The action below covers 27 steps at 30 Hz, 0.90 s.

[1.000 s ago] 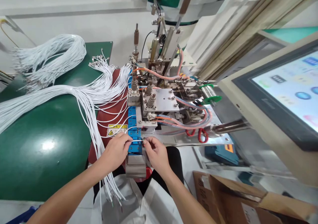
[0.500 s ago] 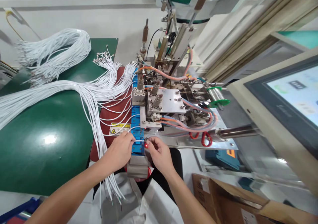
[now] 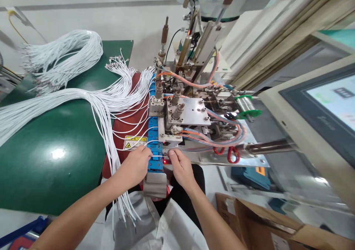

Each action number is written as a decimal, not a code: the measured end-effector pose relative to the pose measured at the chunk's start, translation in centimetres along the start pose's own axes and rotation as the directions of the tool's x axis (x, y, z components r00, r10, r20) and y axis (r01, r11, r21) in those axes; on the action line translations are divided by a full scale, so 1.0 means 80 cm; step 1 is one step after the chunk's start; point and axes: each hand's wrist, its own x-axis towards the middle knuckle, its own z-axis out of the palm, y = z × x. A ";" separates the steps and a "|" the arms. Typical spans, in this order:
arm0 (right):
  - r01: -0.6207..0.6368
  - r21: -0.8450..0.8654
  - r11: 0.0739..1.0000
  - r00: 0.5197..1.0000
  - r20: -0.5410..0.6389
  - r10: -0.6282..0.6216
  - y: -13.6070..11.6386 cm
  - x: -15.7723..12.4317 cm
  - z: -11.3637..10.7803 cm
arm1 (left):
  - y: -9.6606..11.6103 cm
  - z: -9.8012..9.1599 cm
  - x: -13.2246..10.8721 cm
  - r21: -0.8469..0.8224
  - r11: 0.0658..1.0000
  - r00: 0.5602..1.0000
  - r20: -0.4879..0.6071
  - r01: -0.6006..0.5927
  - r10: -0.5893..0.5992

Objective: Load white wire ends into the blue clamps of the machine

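Observation:
My left hand [image 3: 138, 164] pinches a white cable [image 3: 157, 156] that lies across a blue fixture block [image 3: 155, 164] at the near end of the row. Just right of the block, my right hand [image 3: 181, 168] has its thumb and fingers pressed together close to the cable's end; what they hold, if anything, is too small to make out. Between the hands a red light [image 3: 165, 161] glows. Further white cables run from the blue row to a large bundle [image 3: 83, 94] on the left.
A metal machine [image 3: 188, 111] with hoses stands beyond my hands. A green table [image 3: 55, 161] is at left, a screen [image 3: 330, 98] at right. Below it sits a cardboard box [image 3: 235, 220]. A wire spool [image 3: 247, 107] is on the machine.
My right hand has shifted slightly to the right, away from the cable end and the red light. My left hand keeps its pinch on the cable. The whole view has shifted a little.

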 end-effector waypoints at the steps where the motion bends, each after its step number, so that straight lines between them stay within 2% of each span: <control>1: 0.021 -0.038 0.999 1.000 -0.001 -0.021 -0.001 0.001 0.000 | -0.001 0.000 0.000 -0.014 1.000 1.000 -0.002 -0.009 0.009; 9: 0.098 -0.216 0.971 0.994 -0.017 -0.104 -0.007 0.004 0.014 | 0.003 -0.002 0.001 0.002 1.000 1.000 -0.006 -0.010 0.010; 15: 0.011 -0.035 0.999 0.994 -0.112 -0.015 -0.001 0.002 0.032 | 0.006 -0.002 0.002 0.048 0.999 1.000 0.021 0.016 -0.017; 20: -0.008 0.001 1.000 0.994 -0.113 0.008 0.002 0.002 0.036 | 0.012 -0.004 -0.002 0.195 0.980 0.999 0.022 0.038 -0.043; 24: -0.019 0.031 0.999 0.995 -0.094 0.021 0.004 0.004 0.030 | 0.009 -0.003 -0.007 0.275 0.961 0.999 -0.025 -0.030 0.038; 27: -0.054 0.131 0.990 0.983 -0.170 0.076 0.008 0.003 0.021 | -0.002 0.002 -0.008 0.210 0.975 0.993 -0.070 -0.076 0.093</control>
